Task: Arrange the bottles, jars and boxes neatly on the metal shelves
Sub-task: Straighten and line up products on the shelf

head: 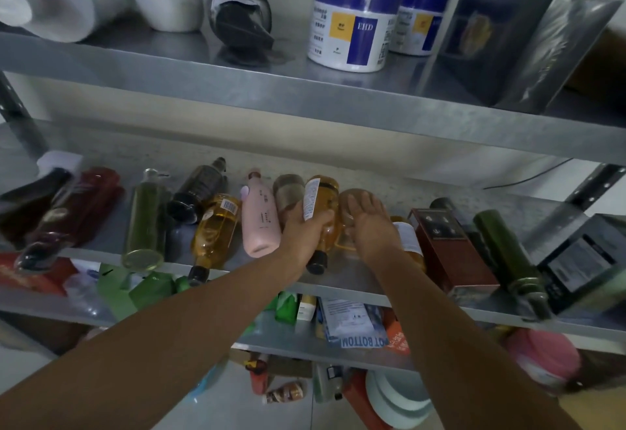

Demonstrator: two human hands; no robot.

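On the middle metal shelf (342,285), just right of the pink bottle (259,218), the left hand (303,233) is clenched round an amber bottle (328,192) with a white label and a black cap. The cap points toward the shelf's front edge, and the hand covers much of the bottle's body. Further right of the pink bottle, the right hand (369,223) is spread with straight, relaxed fingers over a rounded pale-amber container (347,201) (jar or bottle, too hidden to tell) and grasps nothing. Whether the palm actually presses on it cannot be made out. Beyond that, well right of the pink bottle, are a maroon box (447,243) and a dark green bottle (508,257), and the far end of that row is smeared by blur. Left of the pink bottle lie a second amber bottle (216,226) with a barcode, a green bottle (144,216) and a blurred dark red bottle (74,206). Above the pink bottle, on the upper shelf, the white tubs (352,23) are cut off at the top.
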